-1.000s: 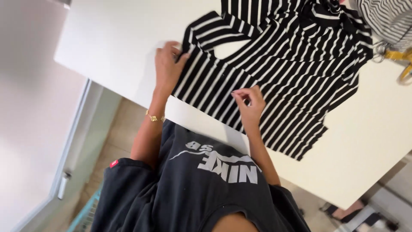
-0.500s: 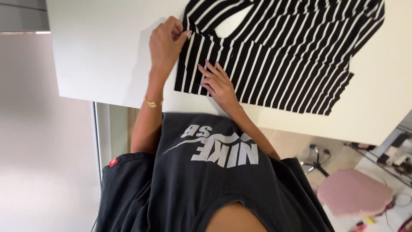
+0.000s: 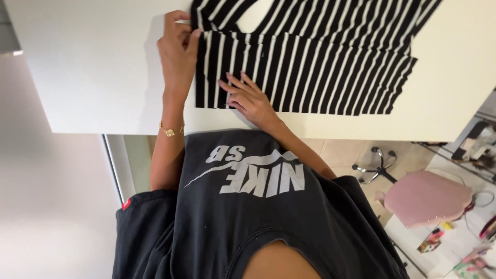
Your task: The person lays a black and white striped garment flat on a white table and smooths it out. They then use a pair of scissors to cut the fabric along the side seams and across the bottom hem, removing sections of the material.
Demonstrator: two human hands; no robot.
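At the near edge of a white tabletop (image 3: 93, 77), seen from above, a person in a dark grey printed T-shirt (image 3: 248, 217) works on a black-and-white striped garment (image 3: 320, 67) spread flat across the surface. The left hand (image 3: 178, 51), a thin gold bracelet (image 3: 171, 131) on its wrist, is clenched on the garment's left edge, fingers curled over the fabric where a fold of cloth meets the body of the piece. The right hand (image 3: 248, 95) lies released and flat on the stripes close to the lower left corner, fingers spread and pointing away from the person, pressing the cloth down without gripping it. The two hands sit near each other, the left one farther up the tabletop. The garment reaches from the left hand across to the right, its lower hem running just inside the tabletop's near edge and its top cut off by the frame; a curved opening, seemingly a neckline or armhole, shows the white surface through it near the top. Beyond the tabletop on the right, a pink padded stool (image 3: 426, 199) with a chrome base (image 3: 374, 165) stands on a tiled floor (image 3: 341, 152), with small coloured items scattered on a white surface near the lower right corner.
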